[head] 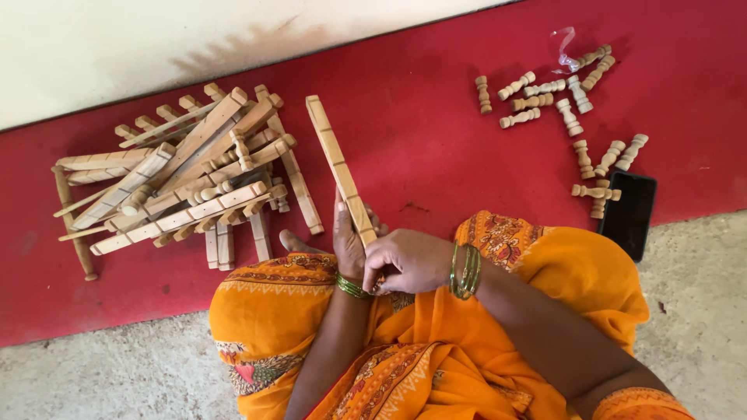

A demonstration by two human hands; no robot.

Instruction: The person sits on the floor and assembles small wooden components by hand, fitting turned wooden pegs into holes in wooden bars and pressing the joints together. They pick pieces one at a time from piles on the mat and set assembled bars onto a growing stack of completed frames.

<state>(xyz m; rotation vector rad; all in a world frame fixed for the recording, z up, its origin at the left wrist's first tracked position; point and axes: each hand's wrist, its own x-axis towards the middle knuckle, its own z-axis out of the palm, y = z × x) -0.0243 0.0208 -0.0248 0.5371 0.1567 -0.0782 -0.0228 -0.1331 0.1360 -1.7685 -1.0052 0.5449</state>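
Gripping notched wooden slat (pixel 340 167) with left hand (pixel 349 243); right hand (pixel 405 260) pinching its near end, beside stacked wooden frames (pixel 183 183).

A black smartphone (pixel 629 213) with a dark, blank screen lies flat at the edge of the red mat (pixel 436 117), just right of the lowest cluster of small turned wooden pegs (pixel 597 167); it is a slim rectangle with rounded corners. A crumpled clear plastic wrapper (pixel 566 48) lies on the mat well above the phone, touching the topmost pegs.
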